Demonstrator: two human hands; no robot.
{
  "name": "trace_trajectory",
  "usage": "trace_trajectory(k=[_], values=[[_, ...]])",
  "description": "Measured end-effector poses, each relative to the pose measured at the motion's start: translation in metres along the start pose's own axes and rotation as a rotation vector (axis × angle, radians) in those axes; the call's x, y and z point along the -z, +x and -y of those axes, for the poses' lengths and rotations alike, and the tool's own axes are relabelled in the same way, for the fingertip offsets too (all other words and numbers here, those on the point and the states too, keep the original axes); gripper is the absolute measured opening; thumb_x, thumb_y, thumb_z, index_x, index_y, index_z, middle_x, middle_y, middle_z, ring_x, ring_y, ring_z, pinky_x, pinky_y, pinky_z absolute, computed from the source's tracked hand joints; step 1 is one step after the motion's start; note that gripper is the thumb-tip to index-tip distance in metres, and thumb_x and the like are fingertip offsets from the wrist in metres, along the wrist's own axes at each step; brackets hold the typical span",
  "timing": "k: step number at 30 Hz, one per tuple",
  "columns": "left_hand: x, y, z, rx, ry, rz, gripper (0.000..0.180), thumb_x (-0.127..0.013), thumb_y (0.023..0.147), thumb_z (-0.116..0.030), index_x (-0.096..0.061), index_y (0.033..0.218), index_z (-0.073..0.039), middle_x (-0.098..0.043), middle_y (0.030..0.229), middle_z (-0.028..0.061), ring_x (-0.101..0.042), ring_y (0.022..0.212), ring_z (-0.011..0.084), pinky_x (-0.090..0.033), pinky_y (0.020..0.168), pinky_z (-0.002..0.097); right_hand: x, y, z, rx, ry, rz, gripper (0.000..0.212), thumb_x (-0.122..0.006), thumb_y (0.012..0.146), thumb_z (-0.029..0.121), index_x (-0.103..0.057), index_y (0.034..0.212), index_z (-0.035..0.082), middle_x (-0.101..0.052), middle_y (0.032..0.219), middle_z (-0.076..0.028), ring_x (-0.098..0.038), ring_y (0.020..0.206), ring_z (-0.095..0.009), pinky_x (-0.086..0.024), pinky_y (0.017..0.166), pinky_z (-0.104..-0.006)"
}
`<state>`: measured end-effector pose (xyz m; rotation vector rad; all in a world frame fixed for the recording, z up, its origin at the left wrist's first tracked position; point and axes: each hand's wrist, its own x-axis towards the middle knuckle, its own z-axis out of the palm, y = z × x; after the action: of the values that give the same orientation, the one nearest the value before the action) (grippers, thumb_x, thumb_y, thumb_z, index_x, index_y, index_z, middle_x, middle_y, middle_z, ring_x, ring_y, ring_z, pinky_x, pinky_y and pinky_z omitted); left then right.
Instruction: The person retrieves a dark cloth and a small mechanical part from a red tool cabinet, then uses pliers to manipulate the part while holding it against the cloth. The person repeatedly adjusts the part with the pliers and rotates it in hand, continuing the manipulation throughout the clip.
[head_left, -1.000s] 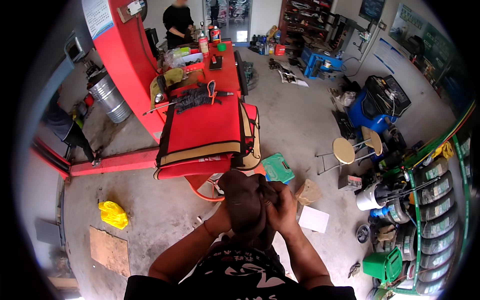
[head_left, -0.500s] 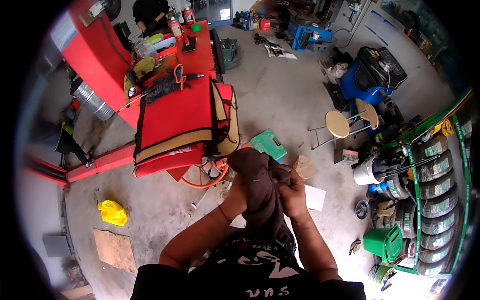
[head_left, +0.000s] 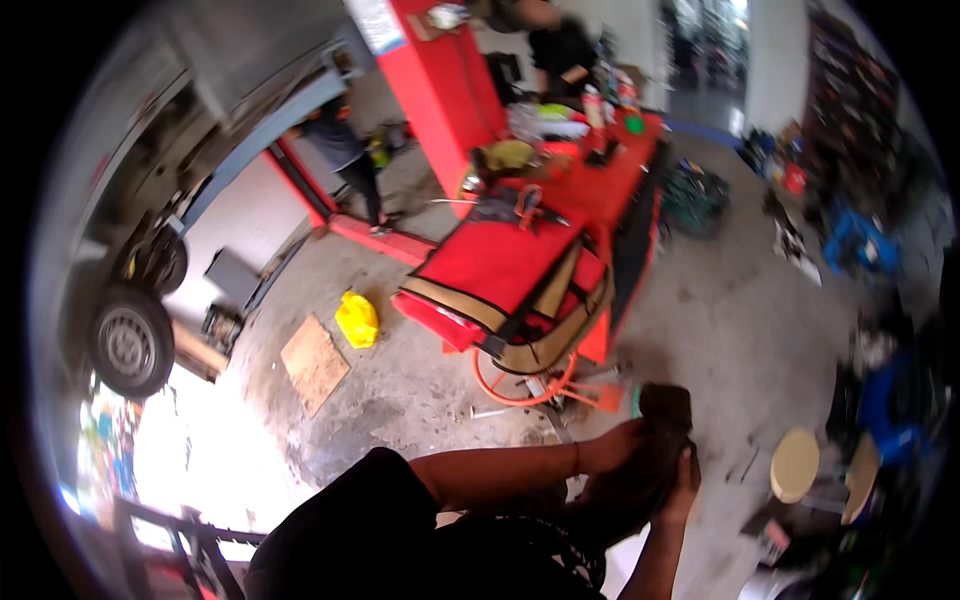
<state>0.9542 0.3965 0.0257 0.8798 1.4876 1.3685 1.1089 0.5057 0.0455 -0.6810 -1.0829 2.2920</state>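
Gripping one dark brown cloth (head_left: 664,408), the two bare hands are meeting right of centre, the left hand (head_left: 612,447) clasping its left side and the right hand (head_left: 686,478) its right edge. The fingers of both are curling narrowly around the fabric, the left ones mostly disappearing into its dark folds. One thin cord (head_left: 576,458) is circling the left wrist. Beyond the hands, one orange ring (head_left: 482,384) is showing beneath one red cover (head_left: 505,262) with tan and black edging, which is lying over the near end of one red bench (head_left: 630,165). At least two bottles (head_left: 593,108) are standing on that bench. Farther left, one yellow bag (head_left: 357,320) is resting on the floor near one brown board (head_left: 315,363); on the right, two round beige seats (head_left: 794,466) are standing side by side. Two other people are appearing, one standing at upper left (head_left: 342,150), the other behind the bench (head_left: 562,62), partly cut off by the upper rim. The right forearm is covering part of one white sheet (head_left: 624,560). Blur is obscuring the dark items on the cover and the clutter at far right, leaving them uncountable.
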Motion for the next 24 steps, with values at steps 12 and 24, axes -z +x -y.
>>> trace_trajectory(k=[12,24], values=[[0.003,0.15,-0.056,-0.245,-1.079,0.243,0.029,-0.048,0.105,-0.031,-0.056,0.126,-0.013,-0.061,0.122,0.0058,-0.058,0.11,0.0174,-0.049,0.096,0.0341,0.028,0.111,0.091,0.294,-0.541,-0.015,0.029,-0.057,0.097,0.009,-0.059,0.124,-0.002,-0.061,0.124,-0.012,-0.056,0.116,-0.023,-0.043,0.104,-0.036],[0.046,0.276,-0.109,-0.25,-0.244,-0.06,0.037,-0.063,0.09,-0.011,-0.051,0.123,-0.002,-0.061,0.114,0.0085,-0.056,0.111,0.0165,-0.047,0.096,0.0344,0.027,0.262,0.154,0.661,-1.279,-0.139,0.039,-0.055,0.1,0.017,-0.051,0.133,-0.003,-0.057,0.129,-0.019,-0.057,0.116,-0.029,-0.046,0.099,-0.039]])
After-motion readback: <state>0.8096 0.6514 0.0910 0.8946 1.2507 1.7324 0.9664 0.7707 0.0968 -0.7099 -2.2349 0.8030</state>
